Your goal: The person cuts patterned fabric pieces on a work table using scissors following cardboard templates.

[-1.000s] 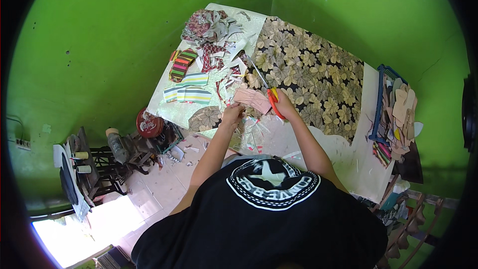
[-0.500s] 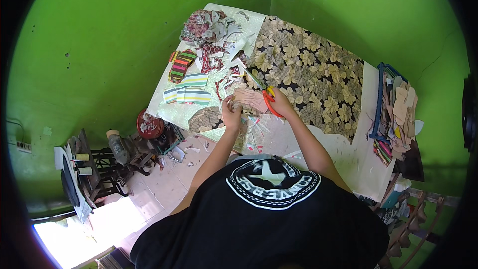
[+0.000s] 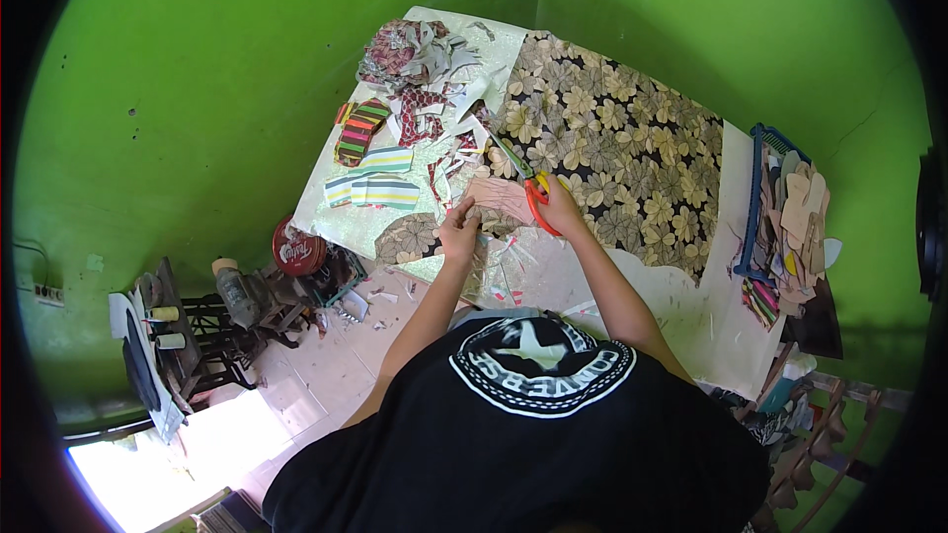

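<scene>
At the near side of the desk (image 3: pixel 726 336), I see a pinkish-tan piece (image 3: pixel 502 195) lying between the person's two hands. The left hand (image 3: pixel 459 230) has its fingers pinched on the left end of it; the right hand (image 3: pixel 560 207) has its fingers wrapped around the orange-and-yellow handles of the scissors (image 3: pixel 534 197). From where I stand, I cannot tell whether the blades are parted.

What worries me is the flowered cloth (image 3: pixel 632 158) just beside the work: the blades point away over its left border, so a dipped tip could nick it. Held mainly by one end, the piece might also swivel under a cut, leaving a crooked edge. Loose scraps (image 3: pixel 509 262) on the near side could get caught beneath it and tilt it. And a careless swing of the blades leftward would endanger the left fingers.
</scene>
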### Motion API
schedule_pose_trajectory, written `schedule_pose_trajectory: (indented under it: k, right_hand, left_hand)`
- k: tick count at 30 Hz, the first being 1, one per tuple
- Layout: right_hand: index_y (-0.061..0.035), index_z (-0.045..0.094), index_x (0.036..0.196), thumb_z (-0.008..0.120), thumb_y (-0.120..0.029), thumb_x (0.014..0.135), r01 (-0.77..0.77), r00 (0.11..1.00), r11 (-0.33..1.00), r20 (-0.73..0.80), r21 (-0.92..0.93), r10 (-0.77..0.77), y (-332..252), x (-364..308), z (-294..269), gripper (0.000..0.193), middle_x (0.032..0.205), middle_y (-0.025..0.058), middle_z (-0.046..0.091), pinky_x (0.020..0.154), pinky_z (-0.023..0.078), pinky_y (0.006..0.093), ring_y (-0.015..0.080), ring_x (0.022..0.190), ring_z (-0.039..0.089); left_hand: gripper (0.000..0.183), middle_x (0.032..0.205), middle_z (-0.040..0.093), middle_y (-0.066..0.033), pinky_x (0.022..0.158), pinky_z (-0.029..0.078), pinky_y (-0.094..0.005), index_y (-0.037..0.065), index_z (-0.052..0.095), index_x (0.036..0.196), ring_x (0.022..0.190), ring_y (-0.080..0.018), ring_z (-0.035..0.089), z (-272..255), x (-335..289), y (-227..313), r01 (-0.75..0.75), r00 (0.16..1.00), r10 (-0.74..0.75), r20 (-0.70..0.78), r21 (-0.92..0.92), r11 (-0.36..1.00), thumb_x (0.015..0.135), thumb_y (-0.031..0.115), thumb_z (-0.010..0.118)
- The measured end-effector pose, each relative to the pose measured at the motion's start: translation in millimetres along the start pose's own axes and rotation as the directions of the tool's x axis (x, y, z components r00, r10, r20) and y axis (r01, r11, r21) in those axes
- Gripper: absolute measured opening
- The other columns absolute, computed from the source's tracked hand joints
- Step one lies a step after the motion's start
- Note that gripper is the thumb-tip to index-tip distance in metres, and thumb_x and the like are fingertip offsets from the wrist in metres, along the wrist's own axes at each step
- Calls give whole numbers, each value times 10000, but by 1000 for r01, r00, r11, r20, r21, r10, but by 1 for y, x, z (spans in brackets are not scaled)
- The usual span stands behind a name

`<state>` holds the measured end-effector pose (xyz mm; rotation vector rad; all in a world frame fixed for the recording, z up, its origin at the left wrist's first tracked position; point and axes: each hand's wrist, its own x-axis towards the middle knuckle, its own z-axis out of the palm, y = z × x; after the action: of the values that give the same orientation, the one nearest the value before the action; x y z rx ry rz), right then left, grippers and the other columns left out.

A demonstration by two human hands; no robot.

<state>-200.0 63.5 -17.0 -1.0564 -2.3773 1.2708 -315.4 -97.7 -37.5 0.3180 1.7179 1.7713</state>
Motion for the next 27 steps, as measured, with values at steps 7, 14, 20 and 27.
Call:
schedule_pose_trajectory:
  k: [7, 14, 20, 27]
  right_hand:
    - [-23, 449, 1049, 601, -154, 741, -12, 1000, 1000, -6, -6, 12, -7, -3, 1, 367, 821, 95, 543, 638, 441, 293, 207, 705, 548]
    - [-25, 460, 1030, 607, -140, 727, -13, 1000, 1000, -19, -27, 12, 1, 2, 2, 356, 808, 98, 544, 642, 437, 298, 210, 712, 545]
    - [-22, 455, 1035, 604, -149, 730, -16, 1000, 1000, -15, -22, 16, 4, 2, 1, 363, 824, 116, 543, 653, 431, 301, 224, 738, 544]
    - [-18, 450, 1018, 590, -171, 738, -50, 999, 998, -13, -42, 49, 3, 2, -6, 348, 836, 129, 546, 672, 426, 316, 243, 749, 544]
  left_hand:
    - [409, 1168, 494, -90, 796, 410, -205, -27, 447, 1173, 999, -114, 497, -3, 2, -8, 16, 1000, -16, 8, -9, 1000, 773, -41, 529]
    - [444, 1203, 462, -97, 838, 400, -222, -25, 419, 1196, 1033, -135, 482, -3, 4, -16, -95, 995, 95, 29, 5, 995, 768, -51, 534]
    - [456, 1195, 465, -95, 854, 393, -231, -26, 416, 1198, 1045, -142, 473, -6, 6, -20, -114, 993, 113, 30, 34, 993, 761, -53, 543]
    - [499, 1197, 458, -113, 863, 386, -238, -35, 390, 1212, 1047, -152, 468, -5, 3, -22, -111, 991, 116, -61, 79, 991, 747, -34, 573]
